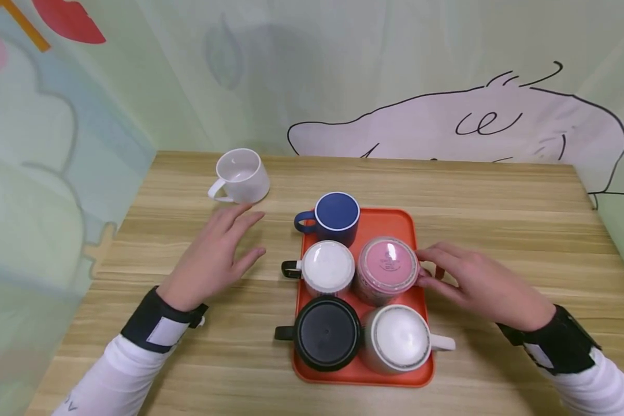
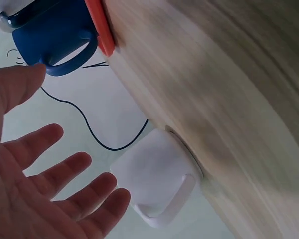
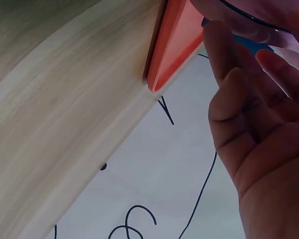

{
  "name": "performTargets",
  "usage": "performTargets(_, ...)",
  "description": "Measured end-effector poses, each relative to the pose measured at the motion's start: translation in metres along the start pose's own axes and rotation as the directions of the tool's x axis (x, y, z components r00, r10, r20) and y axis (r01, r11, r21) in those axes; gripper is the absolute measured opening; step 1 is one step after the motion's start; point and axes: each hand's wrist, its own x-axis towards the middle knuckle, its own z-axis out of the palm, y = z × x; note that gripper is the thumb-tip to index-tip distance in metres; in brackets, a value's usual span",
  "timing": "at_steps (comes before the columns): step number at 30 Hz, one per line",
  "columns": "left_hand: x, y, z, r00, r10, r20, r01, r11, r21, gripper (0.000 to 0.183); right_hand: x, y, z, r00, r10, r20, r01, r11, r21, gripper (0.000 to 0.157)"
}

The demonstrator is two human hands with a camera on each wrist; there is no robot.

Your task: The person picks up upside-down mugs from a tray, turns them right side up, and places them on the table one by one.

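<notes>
White sleeves (image 1: 127, 367) flank the red tray (image 1: 387, 222). The left hand (image 1: 208, 260), fingers spread, empty, is near the white cup (image 1: 247, 182) by the table's (image 1: 499, 214) far edge; the right hand (image 1: 481, 283), fingers bent, touches the pink mug (image 1: 387, 268) at the tray's right edge, grip unclear.

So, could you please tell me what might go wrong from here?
The right hand touches the pink mug, which stands close to other mugs, so a nudge might knock them. The black mug's handle appears to overhang the red tray, so it could get snagged.
</notes>
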Motion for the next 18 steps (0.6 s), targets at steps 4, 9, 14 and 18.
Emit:
performTargets(4,-0.005,-0.002,0.004,1.0,-0.001,0.001,0.001,1.0,0.016,0.064,0.002,0.0,0.004,0.999,-0.035,-0.034,0.036,0.999,0.036,0.034)
performTargets(9,-0.011,-0.003,0.007,1.0,-0.016,0.013,0.016,1.0,0.026,0.063,0.004,-0.001,0.007,0.996,-0.061,-0.06,0.067,0.993,0.096,0.024)
performTargets(14,-0.013,-0.002,0.007,0.999,-0.041,0.029,0.04,0.999,0.027,0.063,0.004,-0.002,0.008,0.995,-0.074,-0.065,0.08,0.993,0.092,0.026)
performTargets(18,-0.013,-0.001,0.005,0.999,-0.036,0.017,0.036,0.999,0.023,0.062,0.002,-0.002,0.008,0.993,-0.092,-0.068,0.097,0.993,0.068,0.032)
